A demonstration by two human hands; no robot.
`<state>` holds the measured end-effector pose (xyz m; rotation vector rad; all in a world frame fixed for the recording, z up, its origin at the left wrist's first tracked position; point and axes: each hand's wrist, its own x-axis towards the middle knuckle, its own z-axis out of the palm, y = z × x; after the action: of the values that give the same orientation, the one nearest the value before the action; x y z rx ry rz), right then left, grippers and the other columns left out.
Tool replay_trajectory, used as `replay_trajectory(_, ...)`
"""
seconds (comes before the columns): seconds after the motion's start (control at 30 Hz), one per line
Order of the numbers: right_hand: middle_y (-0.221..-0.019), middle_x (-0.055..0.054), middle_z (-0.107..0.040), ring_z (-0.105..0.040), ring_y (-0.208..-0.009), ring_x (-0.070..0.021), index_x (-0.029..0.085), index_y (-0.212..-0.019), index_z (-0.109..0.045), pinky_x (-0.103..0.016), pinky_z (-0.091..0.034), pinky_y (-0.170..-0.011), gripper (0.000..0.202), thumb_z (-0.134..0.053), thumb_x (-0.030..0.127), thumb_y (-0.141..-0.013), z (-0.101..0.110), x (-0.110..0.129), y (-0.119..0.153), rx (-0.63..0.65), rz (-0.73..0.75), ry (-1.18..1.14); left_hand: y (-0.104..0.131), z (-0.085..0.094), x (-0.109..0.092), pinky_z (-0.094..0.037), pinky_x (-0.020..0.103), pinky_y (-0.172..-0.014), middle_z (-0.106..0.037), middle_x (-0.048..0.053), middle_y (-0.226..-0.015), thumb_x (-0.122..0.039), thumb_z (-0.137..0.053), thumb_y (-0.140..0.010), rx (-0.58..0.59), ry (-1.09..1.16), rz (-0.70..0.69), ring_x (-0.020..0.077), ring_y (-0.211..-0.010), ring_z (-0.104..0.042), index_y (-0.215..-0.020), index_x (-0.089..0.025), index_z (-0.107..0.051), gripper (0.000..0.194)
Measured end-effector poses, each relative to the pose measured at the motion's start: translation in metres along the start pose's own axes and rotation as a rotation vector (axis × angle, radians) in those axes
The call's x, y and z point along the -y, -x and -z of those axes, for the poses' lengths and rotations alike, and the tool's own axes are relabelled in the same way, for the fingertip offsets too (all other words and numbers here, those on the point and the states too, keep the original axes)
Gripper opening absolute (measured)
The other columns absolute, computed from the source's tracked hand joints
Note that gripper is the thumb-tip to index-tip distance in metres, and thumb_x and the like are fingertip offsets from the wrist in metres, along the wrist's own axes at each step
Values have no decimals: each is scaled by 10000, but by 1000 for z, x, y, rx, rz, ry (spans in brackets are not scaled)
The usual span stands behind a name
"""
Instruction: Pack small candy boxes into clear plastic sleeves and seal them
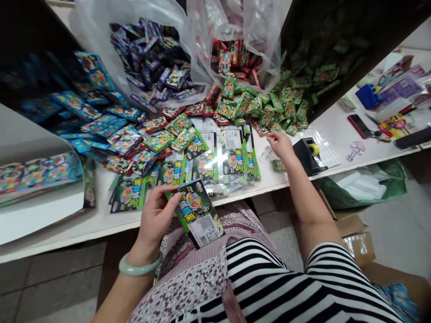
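My left hand, with a pale green bangle on its wrist, grips a black and green printed packet above my lap, thumb on top. A white label covers the packet's lower end. My right hand is over the table, its fingertips pinched together beside some small green boxes; whatever is between them is too small to make out. Between my hands, flat black and green packets lie overlapping under shiny clear plastic. Just below my right hand sits a single small box.
Clear bags hold purple boxes and red boxes at the back. Blue packets are heaped to the left. A black tape dispenser, a dark phone and scissors lie to the right.
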<state>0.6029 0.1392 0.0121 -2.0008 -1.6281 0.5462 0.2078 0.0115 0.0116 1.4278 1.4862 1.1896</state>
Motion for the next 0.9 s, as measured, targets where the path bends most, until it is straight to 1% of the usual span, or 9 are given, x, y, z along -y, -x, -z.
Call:
replay_trajectory(0.03, -1224, -151, -667, -605, -1092, -247, 130, -1084, -712, -370, -435, -1004, 226, -567, 219, -934, 6, -15, -14, -8, -113, 99, -1, 0, 1, -515, 255, -661, -657, -27, -849, -356, -727, -791, -1, 11, 6, 133, -747, -593, -949, -244, -651, 208)
replay_trajectory(0.1, -1173, -179, -687, -620, -1047, -266, 100, -1024, -727, -368, -434, -964, 209, -607, 232, -914, 11, -36, -33, 26, -210, 175, -2, -2, 2, -509, 244, -652, -660, -36, -850, -347, -749, -781, 3, 19, 9, 122, -737, -589, -944, -259, -665, 203)
replay_trajectory(0.23, -984, -146, -740, -642, -898, -237, 90, -944, -738, -324, -449, -829, 193, -673, 252, -862, 2, -52, -42, 99, -230, 165, -4, -3, 2, -517, 249, -674, -666, -43, -859, -385, -762, -789, 23, 12, 22, 119, -755, -590, -948, -268, -669, 219)
replay_trajectory(0.4, -998, -119, -744, -632, -895, -208, 104, -996, -739, -300, -432, -808, 283, -612, 339, -901, -2, -52, -35, 85, -212, 129, -7, -2, 2, -519, 256, -683, -658, -41, -865, -448, -771, -781, 22, 3, 25, 123, -772, -583, -945, -265, -662, 268)
replay_trajectory(0.47, -951, -99, -744, -628, -876, -204, 120, -934, -749, -298, -430, -805, 262, -668, 356, -853, 0, -51, -35, 103, -200, 100, -7, -2, 3, -512, 252, -682, -644, -43, -860, -442, -770, -782, 23, 6, 33, 119, -765, -579, -947, -272, -665, 259)
replay_trajectory(0.57, -830, -70, -726, -616, -806, -188, 129, -800, -731, -297, -435, -789, 159, -749, 280, -753, -1, -47, -36, 137, -199, 35, -8, -2, 4, -509, 257, -696, -644, -41, -876, -407, -765, -793, 28, 5, 29, 119, -773, -582, -949, -274, -669, 227)
replay_trajectory(0.7, -727, -45, -675, -593, -710, -151, 132, -784, -665, -293, -463, -742, 109, -695, 237, -788, -4, -43, -32, 137, -235, -105, -6, 0, 6, -509, 257, -694, -658, -27, -896, -390, -770, -785, 15, -1, -1, 119, -769, -583, -945, -251, -672, 234)
replay_trajectory(0.8, -674, -21, -624, -594, -657, -134, 157, -762, -585, -287, -498, -692, 151, -673, 265, -821, 3, -40, -23, 140, -280, -234, -4, 2, 5, -515, 251, -686, -658, -21, -892, -407, -749, -804, 18, 16, -7, 120, -772, -587, -955, -239, -663, 242)
replay_trajectory(0.9, -691, -7, -600, -620, -697, -135, 183, -728, -531, -290, -533, -713, 247, -710, 335, -802, 18, -27, -9, 145, -289, -345, -5, -1, 3, -502, 249, -659, -642, -11, -865, -443, -724, -820, 30, 26, -16, 127, -752, -586, -963, -225, -655, 270)
